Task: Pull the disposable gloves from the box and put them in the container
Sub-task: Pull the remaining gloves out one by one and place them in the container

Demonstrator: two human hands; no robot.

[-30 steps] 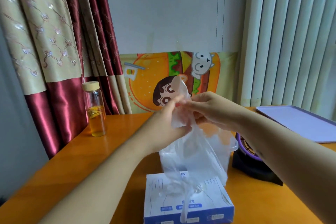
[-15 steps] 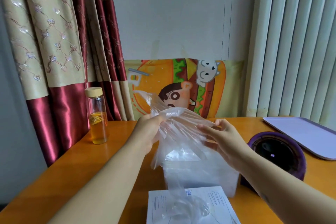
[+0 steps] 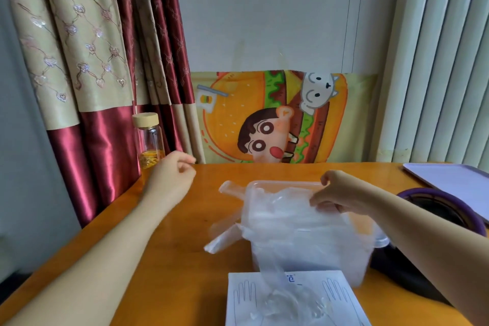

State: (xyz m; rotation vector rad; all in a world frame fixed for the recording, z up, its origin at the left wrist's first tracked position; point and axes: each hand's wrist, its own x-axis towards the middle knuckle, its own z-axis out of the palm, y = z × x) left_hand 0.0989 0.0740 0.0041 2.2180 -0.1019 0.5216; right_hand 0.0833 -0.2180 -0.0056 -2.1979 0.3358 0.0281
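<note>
A clear plastic container (image 3: 277, 182) stands mid-table, just behind the white glove box (image 3: 243, 296). A thin transparent glove (image 3: 280, 212) lies across the container's open top, and its finger ends (image 3: 222, 238) hang over the left wall. My right hand (image 3: 344, 193) is over the container's right rim, with thumb and fingers pinching the glove there. My left hand (image 3: 172, 177) hovers to the left above the table, fingers loosely curled and holding nothing. Another crumpled glove (image 3: 291, 302) pokes out of the box's opening.
A glass bottle (image 3: 149, 140) with a wooden lid and amber liquid stands at the back left, by the curtain. A black object with a purple rim (image 3: 436, 206) sits right of the container, and a lilac tray (image 3: 455, 177) lies beyond it. The table edge runs diagonally on the left.
The glove was held up between both hands; my left hand has let go and moved left. My right hand has lowered the glove onto the container.
</note>
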